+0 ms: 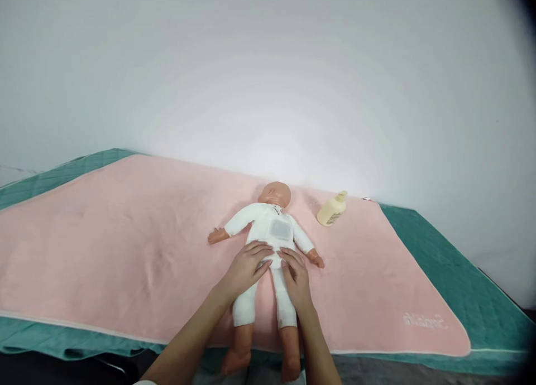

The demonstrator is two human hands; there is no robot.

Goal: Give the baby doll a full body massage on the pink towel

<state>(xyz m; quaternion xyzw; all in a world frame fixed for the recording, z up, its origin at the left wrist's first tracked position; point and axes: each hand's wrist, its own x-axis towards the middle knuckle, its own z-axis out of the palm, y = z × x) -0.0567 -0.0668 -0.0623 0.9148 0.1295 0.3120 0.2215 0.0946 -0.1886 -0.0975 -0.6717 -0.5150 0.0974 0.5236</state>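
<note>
A baby doll [263, 223] with a white cloth body lies face down or with its head turned aside; I cannot tell which. Its head points to the wall and its feet toward me. A grey rectangular patch shows on its upper torso. My left hand [248, 266] rests flat on the left side of the doll's lower torso, fingers stretched inward. On the opposite side, my right hand [295, 273] lies with its fingers extended over the hip. Neither hand grasps anything.
Right of the doll's head, a pale yellow pump bottle [332, 209] leans at an angle. Beneath everything is a pink mat [125, 251] over a green quilted cover [452, 268]. A white wall [268, 83] rises behind the far edge.
</note>
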